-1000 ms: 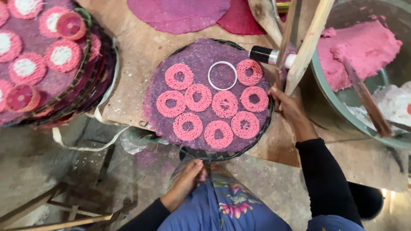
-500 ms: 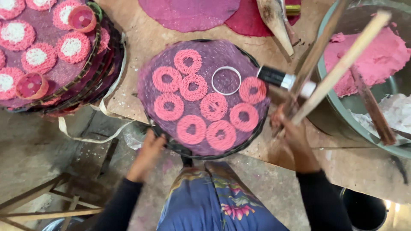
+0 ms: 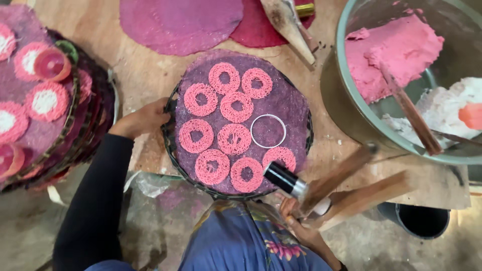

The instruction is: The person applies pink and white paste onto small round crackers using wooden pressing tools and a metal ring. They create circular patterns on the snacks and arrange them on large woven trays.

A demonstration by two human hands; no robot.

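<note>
A wooden surface (image 3: 150,75) carries a large metal basin (image 3: 351,115) of pink dough on the right and a stack of filled trays (image 3: 65,130) on the left. Between them sits a round woven tray (image 3: 173,150) lined with purple cloth and bearing nine pink noodle rings (image 3: 236,138) and a bare metal ring (image 3: 268,131). The left hand (image 3: 143,119) has its grip clenched on the tray's left rim. The right hand (image 3: 296,216) is grasping a wooden-handled press (image 3: 321,183) just below the tray's near edge
</note>
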